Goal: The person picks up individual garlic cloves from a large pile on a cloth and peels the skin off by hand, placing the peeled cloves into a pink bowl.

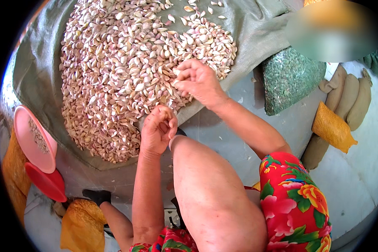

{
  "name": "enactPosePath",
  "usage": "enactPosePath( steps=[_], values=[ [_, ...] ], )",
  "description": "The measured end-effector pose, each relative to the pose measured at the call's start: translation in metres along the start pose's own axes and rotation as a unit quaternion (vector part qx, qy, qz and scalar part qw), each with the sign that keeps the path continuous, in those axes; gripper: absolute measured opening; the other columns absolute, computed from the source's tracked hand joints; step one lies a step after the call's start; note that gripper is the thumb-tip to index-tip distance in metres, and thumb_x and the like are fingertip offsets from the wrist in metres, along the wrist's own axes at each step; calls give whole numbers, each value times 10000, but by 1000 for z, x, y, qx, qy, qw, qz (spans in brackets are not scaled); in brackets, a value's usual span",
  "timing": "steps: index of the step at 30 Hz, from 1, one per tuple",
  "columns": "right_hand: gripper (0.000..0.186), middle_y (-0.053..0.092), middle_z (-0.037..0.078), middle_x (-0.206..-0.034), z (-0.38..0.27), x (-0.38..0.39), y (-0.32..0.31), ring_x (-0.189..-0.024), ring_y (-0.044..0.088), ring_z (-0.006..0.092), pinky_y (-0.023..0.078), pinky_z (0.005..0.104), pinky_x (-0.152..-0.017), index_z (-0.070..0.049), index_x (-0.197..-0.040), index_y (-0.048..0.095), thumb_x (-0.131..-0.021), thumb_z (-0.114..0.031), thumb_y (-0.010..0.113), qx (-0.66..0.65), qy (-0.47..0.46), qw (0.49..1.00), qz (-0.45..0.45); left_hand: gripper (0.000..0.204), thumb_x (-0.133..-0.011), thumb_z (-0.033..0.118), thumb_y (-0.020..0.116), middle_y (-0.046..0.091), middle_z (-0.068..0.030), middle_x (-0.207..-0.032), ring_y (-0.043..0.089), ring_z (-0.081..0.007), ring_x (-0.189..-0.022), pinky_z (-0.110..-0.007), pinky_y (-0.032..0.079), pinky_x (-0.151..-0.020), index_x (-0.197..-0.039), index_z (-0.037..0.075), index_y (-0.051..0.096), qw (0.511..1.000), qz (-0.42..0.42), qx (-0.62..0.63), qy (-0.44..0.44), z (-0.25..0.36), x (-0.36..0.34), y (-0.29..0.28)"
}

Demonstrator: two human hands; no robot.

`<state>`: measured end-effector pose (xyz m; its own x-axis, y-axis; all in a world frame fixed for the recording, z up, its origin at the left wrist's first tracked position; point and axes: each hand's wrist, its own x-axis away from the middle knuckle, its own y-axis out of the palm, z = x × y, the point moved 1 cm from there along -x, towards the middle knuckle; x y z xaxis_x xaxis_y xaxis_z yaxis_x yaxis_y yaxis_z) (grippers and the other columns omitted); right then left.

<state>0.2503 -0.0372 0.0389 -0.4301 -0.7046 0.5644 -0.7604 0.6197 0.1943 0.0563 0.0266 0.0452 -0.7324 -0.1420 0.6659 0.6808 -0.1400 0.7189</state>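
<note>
A broad heap of garlic cloves (pixel 113 80), white and pinkish purple, lies spread on a grey-green cloth sheet (pixel 38 77) in front of me. Over its near right edge, my right hand (pixel 200 85) is bent with thumb and fingertips brought together on what looks like a single pale garlic clove (pixel 176 72). My left hand (pixel 157 129) hovers at the heap's near edge, just beyond my raised knee. Its fingers are curled inward, and whatever they may hold is hidden.
Left of the sheet stands a pink basin (pixel 34 138) with small pieces inside, above a red basin (pixel 46 181). A full green mesh sack (pixel 292 82) sits at right. Beyond it lie tan filled sacks (pixel 347 98) and a yellow sack (pixel 332 128). Another yellow sack (pixel 83 227) is at lower left.
</note>
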Motion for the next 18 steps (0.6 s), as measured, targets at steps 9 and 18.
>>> enactPosePath(
  steps=[9, 18],
  values=[
    [237, 700, 112, -965, -10, -48, -85, -908, 683, 209, 561, 335, -796, -50, -1025, 688, -790, -18, 697, 353, -191, 895, 194, 336, -1051, 261, 490, 481, -20, -704, 452, -115, -560, -236, 309, -450, -760, 94, 481, 984, 138, -92, 58, -43, 20, -38],
    [211, 679, 95, -1026, -23, -77, -62, -992, 642, 317, 518, 403, -874, -100, -985, 702, -774, -89, 699, 529, -291, 785, 140, 506, -1062, 295, 522, 414, 33, -536, 323, -67, -437, -264, 271, -410, -603, 103, 430, 920, 211, -253, 213, -63, 9, -44]
  ],
)
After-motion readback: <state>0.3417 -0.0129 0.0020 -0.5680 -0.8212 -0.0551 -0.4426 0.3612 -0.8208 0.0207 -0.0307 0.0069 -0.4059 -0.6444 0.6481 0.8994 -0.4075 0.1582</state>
